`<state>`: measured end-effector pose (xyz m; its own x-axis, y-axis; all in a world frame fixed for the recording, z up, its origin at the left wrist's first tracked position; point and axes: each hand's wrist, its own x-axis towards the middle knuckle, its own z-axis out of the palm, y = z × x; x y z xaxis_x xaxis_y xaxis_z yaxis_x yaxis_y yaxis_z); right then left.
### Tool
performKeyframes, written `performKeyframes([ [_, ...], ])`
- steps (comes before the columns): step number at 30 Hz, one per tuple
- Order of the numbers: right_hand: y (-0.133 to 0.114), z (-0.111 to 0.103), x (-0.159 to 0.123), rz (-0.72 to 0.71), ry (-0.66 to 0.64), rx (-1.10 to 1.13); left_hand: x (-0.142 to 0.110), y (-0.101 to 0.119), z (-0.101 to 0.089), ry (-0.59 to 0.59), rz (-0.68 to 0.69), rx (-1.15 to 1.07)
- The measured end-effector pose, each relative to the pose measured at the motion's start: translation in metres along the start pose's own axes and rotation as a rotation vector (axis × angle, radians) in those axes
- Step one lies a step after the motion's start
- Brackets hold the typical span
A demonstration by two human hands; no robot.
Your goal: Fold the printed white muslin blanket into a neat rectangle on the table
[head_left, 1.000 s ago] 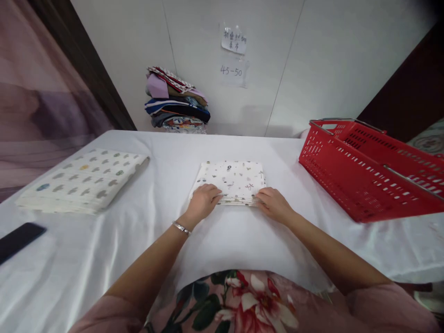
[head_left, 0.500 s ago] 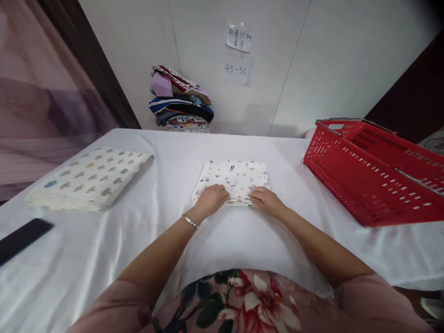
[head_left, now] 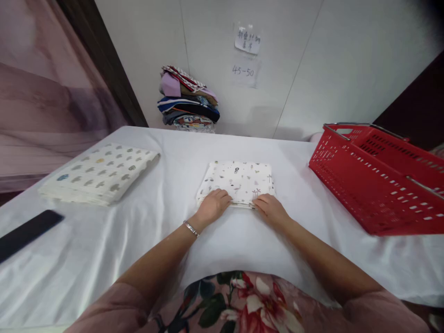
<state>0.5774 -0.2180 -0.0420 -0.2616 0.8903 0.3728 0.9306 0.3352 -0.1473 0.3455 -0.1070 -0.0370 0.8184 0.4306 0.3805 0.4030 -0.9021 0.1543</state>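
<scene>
A folded white cloth point(head_left: 239, 178) with small printed figures lies flat in the middle of the table. My left hand point(head_left: 215, 206) is closed on its near edge at the left, thumb side inward, with a silver bracelet at the wrist. At the right part of the same edge, my right hand point(head_left: 269, 208) pinches the layers between thumb and fingers. The undersides of both hands are hidden. Farther left rests a larger folded cream cloth point(head_left: 100, 173) with grey mushroom-like prints, untouched.
A red plastic basket point(head_left: 360, 185) with metal handles stands at the right. On the left lies a dark flat object point(head_left: 31, 233), like a phone. Behind the white-covered table point(head_left: 173, 286) is a pile of folded fabrics point(head_left: 190, 99) against the wall, below paper signs point(head_left: 244, 71).
The whole view has shifted slightly, so things sit a little farther right. Both hands stay at the cloth's near edge, their fingers slightly adjusted.
</scene>
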Motion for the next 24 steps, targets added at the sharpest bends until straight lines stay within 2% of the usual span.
performKeyframes([
  [7,-0.007,-0.004,-0.010,0.029,0.020,0.043,-0.021,-0.012,-0.010,0.086,-0.034,0.052],
  [10,-0.011,-0.012,-0.001,0.073,-0.006,0.097,-0.026,-0.014,-0.009,0.113,-0.039,0.045],
  [13,-0.020,-0.015,0.018,0.050,0.018,0.135,-0.025,-0.012,-0.010,0.112,-0.056,0.031],
  [15,-0.028,-0.009,0.028,-0.006,-0.014,0.128,-0.020,-0.010,-0.013,0.110,-0.080,0.013],
  [19,-0.042,0.019,0.032,-0.062,-0.166,0.029,-0.004,-0.009,-0.021,0.151,-0.142,-0.033],
  [22,-0.044,0.035,0.024,-0.053,-0.182,-0.007,0.007,-0.014,-0.020,0.160,-0.206,-0.011],
  [24,-0.043,0.038,0.018,-0.058,-0.173,0.000,0.009,-0.020,-0.014,0.106,-0.310,0.032],
])
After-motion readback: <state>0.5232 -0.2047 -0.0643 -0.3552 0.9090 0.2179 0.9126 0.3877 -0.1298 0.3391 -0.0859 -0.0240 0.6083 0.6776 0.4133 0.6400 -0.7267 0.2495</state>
